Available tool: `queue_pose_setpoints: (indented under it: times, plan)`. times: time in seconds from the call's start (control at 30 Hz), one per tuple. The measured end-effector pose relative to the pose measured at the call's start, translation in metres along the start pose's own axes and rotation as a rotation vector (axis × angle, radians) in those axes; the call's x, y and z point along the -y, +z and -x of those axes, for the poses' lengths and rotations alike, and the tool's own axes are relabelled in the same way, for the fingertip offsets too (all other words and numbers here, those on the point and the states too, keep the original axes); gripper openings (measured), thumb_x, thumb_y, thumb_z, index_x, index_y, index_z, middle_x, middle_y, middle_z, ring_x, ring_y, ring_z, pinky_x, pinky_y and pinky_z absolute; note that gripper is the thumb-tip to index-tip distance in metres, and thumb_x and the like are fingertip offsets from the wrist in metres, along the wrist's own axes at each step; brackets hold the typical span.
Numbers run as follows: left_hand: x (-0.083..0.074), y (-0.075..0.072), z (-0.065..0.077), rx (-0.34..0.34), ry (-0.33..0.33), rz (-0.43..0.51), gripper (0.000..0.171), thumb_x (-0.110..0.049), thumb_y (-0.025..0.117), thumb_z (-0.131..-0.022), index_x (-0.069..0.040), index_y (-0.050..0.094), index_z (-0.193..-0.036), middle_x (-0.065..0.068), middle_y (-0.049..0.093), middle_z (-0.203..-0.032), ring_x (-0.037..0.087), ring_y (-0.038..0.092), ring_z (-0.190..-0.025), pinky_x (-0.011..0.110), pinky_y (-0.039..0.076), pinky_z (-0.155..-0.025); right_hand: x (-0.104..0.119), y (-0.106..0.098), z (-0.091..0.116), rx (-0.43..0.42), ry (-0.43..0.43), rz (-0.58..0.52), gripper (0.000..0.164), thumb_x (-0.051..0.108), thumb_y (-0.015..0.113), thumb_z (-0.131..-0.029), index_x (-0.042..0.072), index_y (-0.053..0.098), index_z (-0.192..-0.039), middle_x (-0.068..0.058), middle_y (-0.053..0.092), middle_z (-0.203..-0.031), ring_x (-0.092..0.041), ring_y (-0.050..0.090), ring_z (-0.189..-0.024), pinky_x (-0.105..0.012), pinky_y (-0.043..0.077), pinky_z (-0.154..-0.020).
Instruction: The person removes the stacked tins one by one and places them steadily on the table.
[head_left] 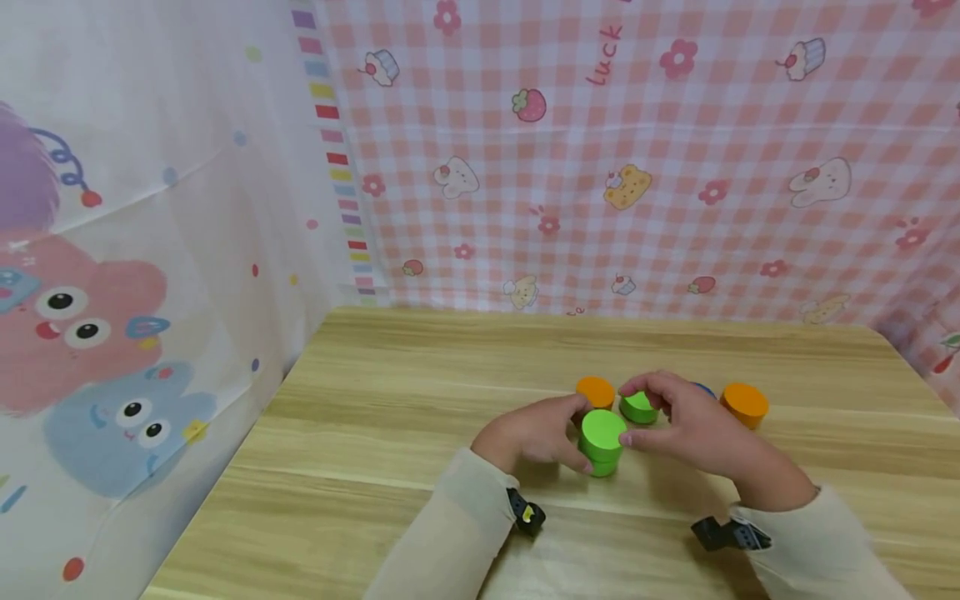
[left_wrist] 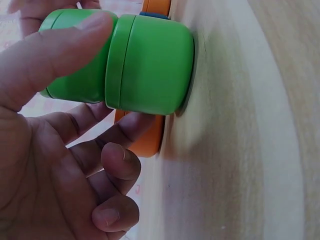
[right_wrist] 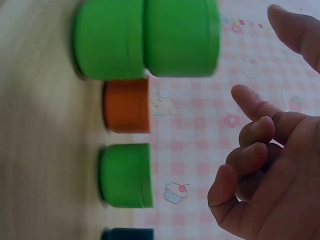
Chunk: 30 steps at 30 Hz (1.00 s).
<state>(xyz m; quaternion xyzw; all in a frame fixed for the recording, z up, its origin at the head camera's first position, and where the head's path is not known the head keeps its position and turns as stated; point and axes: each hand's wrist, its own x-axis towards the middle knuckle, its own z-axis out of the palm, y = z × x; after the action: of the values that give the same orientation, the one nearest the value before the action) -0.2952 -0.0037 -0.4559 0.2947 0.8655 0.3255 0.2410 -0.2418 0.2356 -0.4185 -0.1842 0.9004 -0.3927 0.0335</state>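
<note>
Two green lidded round pots stand stacked on the table, the upper green pot on the lower green pot. From the left, my left hand holds the stack. Its thumb lies across the upper pot in the left wrist view, with fingers on the far side and the last ones loosely curled. My right hand is just right of the stack, thumb and index finger spread apart. The right wrist view shows a gap between those fingers and the pots. Behind stand an orange pot and another green pot.
A second orange pot stands beyond the right hand. The hand mostly hides a blue pot. The wooden table ends at a pink checked cloth behind, with a white patterned cloth at the left.
</note>
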Motion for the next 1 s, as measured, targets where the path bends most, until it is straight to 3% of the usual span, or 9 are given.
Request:
queue_pose_setpoints:
  times: [0.27,0.67,1.0]
  plan:
    - [-0.001,0.004,-0.002,0.006,-0.002,-0.015,0.059,-0.019,0.092,-0.083,-0.018,0.057,-0.130,-0.006,0.063,-0.121,0.010,0.057,-0.105,0.028,0.045,-0.102,-0.003,0.014,-0.005,0.104,0.026,0.025,0.055,0.035,0.090,-0.085,0.010,0.064,-0.126,-0.008,0.059,-0.104,-0.027,0.050,-0.096,-0.033,0.042,-0.080]
    - [-0.001,0.007,-0.005,-0.006,0.018,-0.048,0.058,-0.020,0.092,-0.082,-0.020,0.057,-0.127,-0.010,0.062,-0.115,0.008,0.057,-0.103,0.028,0.046,-0.101,-0.004,0.021,-0.009,0.114,0.026,0.018,0.054,0.034,0.090,-0.085,0.008,0.065,-0.126,-0.005,0.062,-0.113,-0.026,0.054,-0.099,-0.047,0.046,-0.091]
    - [-0.002,0.007,-0.003,-0.014,-0.001,-0.069,0.054,-0.022,0.091,-0.084,-0.021,0.057,-0.124,-0.010,0.063,-0.115,0.008,0.058,-0.104,0.029,0.046,-0.101,-0.004,0.023,-0.010,0.120,0.026,0.027,0.048,0.032,0.090,-0.085,0.010,0.067,-0.121,-0.003,0.059,-0.106,-0.025,0.054,-0.099,-0.046,0.045,-0.092]
